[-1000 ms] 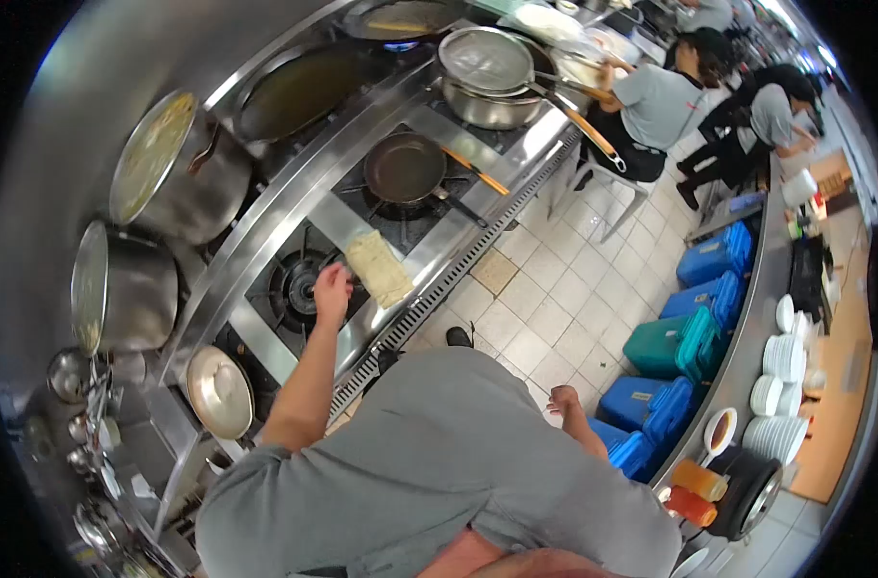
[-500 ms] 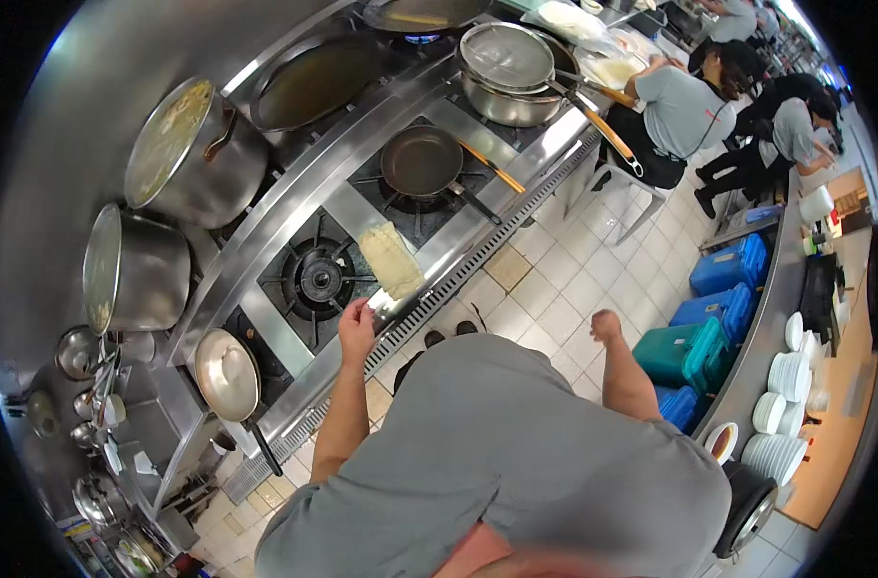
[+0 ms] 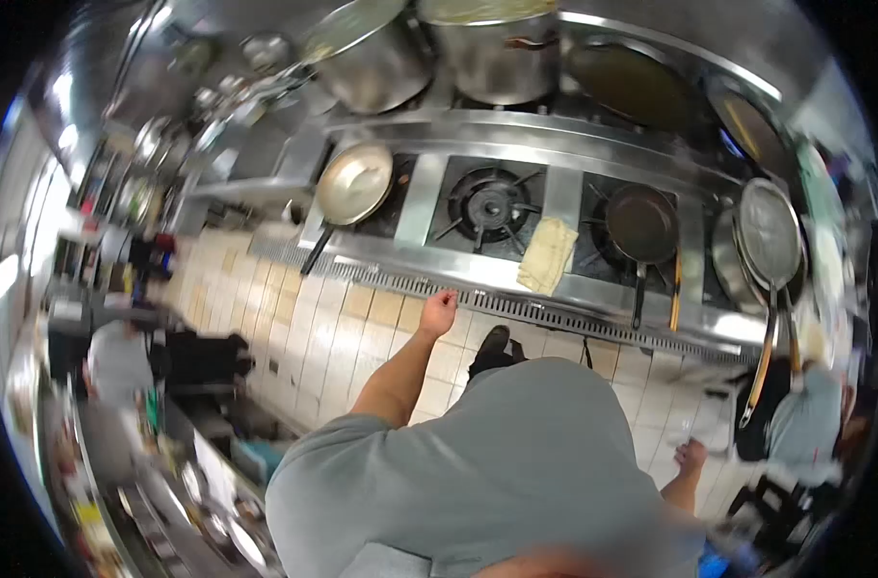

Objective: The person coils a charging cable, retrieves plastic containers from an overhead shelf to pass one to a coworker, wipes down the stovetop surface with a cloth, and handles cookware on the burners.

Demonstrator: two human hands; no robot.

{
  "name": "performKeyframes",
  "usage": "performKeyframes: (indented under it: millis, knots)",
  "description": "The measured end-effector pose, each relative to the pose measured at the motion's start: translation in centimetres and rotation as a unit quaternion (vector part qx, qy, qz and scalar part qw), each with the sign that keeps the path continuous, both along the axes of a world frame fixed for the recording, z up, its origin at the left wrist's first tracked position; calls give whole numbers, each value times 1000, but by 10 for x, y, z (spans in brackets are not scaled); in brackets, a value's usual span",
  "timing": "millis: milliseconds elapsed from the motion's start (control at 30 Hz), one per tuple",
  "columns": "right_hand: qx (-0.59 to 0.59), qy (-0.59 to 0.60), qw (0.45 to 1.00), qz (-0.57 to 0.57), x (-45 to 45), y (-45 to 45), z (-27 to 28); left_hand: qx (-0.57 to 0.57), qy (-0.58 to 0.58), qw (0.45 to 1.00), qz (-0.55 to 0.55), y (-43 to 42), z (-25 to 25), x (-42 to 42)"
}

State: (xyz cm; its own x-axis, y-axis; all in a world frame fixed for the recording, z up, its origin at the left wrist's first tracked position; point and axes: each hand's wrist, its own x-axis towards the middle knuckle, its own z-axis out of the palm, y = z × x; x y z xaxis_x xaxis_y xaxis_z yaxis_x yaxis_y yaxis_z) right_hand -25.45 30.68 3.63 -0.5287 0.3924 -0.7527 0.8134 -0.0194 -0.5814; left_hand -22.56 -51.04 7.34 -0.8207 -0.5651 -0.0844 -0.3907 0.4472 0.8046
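My left hand (image 3: 439, 313) hovers over the floor in front of the stove's slotted front edge, fingers curled closed with nothing visible in them. Low on the right hangs my right hand (image 3: 691, 455), loosely closed and apparently holding nothing. A folded pale yellow cloth (image 3: 549, 255) lies on the steel between two burners, nearest my left hand but not touched. Left of it is a bare burner (image 3: 490, 208); beyond that, a light frying pan (image 3: 355, 185) has its handle over the edge. A dark frying pan (image 3: 642, 224) sits on the burner right of the cloth.
Large stockpots (image 3: 502, 63) and a wide dark pan (image 3: 634, 81) stand at the back. On the right, a strainer (image 3: 770, 231) rests over a pot, its long handle jutting past the stove. A seated person (image 3: 807, 416) is beside it; another person (image 3: 121, 361) is at left.
My body and view have turned left, so the stove now runs across the top. My left hand has moved away from the stove edge over the floor. Pans and cloth stay put.
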Motion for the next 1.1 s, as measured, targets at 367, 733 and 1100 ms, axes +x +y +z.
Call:
performKeyframes:
  millis: [367, 733, 1100]
  knots:
    - [-107, 63, 992, -15, -118, 139, -16, 323, -405, 843, 144, 243, -17, 185]
    - [18, 350, 937, 9, -302, 148, -109, 229, -297, 908, 187, 296, 60, 164]
    - [-17, 193, 981, 29, -283, 82, -63, 252, -296, 896, 216, 328, 53, 214]
